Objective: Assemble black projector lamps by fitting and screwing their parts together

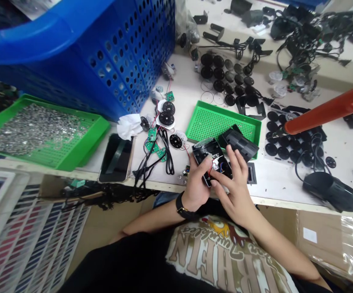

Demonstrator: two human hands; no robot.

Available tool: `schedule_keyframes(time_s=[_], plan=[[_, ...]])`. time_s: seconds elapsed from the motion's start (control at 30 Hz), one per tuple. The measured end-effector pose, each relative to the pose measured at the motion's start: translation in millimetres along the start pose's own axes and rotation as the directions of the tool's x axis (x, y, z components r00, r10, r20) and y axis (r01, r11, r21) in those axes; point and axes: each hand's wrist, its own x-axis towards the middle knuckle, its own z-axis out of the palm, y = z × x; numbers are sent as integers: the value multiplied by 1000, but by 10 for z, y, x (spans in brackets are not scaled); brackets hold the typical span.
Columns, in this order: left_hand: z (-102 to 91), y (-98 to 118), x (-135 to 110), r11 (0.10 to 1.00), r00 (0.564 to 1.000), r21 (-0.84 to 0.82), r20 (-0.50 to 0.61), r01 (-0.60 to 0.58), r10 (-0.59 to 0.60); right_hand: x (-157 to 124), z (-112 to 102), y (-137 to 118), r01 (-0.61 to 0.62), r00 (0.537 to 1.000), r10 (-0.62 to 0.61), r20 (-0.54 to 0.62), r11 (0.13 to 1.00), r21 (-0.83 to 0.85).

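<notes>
My left hand (197, 184), with a dark wristband, grips an open black plastic housing (207, 165) just above the table's front edge. Its thumb presses inside, by a small white part and thin red and blue wires. From the other side my right hand (233, 185) meets the same housing: index finger and thumb close at its lower edge, the other fingers stretched out. What lies between those two fingertips is too small to make out. Behind it, a black plastic cover (240, 144) rests partly over a green perforated tray (197, 122).
A large blue basket (124, 53) and a green tray of small metal parts (81, 150) stand left. A phone (116, 158) lies near black cables (168, 152). Right are black discs (283, 152), a black shell (332, 189) and a red-orange handled tool (325, 108), angled over the table.
</notes>
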Motion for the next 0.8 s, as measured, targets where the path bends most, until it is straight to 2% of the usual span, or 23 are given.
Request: schedule_keyframes(time_s=[0.07, 0.13, 0.3, 0.43, 0.47, 0.53, 0.57, 0.63, 0.7, 0.8], plan=[[-23, -20, 10, 996, 999, 77, -7, -37, 38, 9, 4, 20, -29, 999, 28, 26, 997, 69], [-31, -30, 17, 992, 999, 125, -30, -32, 36, 17, 21, 27, -29, 1000, 29, 2, 995, 94], [-8, -6, 8, 993, 999, 115, -41, 17, -13, 79, -37, 66, 14, 973, 21, -229, 988, 151], [-12, 12, 11, 998, 999, 59, -41, 21, -19, 196, -236, 218, -21, 945, 118, -305, 952, 304], [-15, 14, 14, 998, 999, 49, -48, 28, -26, 230, -282, 279, -39, 930, 133, -341, 962, 270], [-18, 17, 18, 998, 998, 33, -51, 45, -43, 298, -342, 423, -126, 913, 151, -378, 988, 90], [-19, 19, 19, 999, 998, 24, -49, 48, -47, 329, -353, 499, -180, 923, 162, -349, 983, -19], [-18, 22, 20, 999, 998, 11, -39, 49, -49, 380, -338, 642, -258, 953, 218, -211, 949, -182], [-22, 22, 21, 999, 999, 6, -29, 45, -45, 412, -298, 750, -285, 958, 269, -98, 930, -230], [-46, 14, 28, 1000, 1000, 7, -10, 25, -25, 415, -257, 823, -303, 951, 283, -128, 935, -186]])
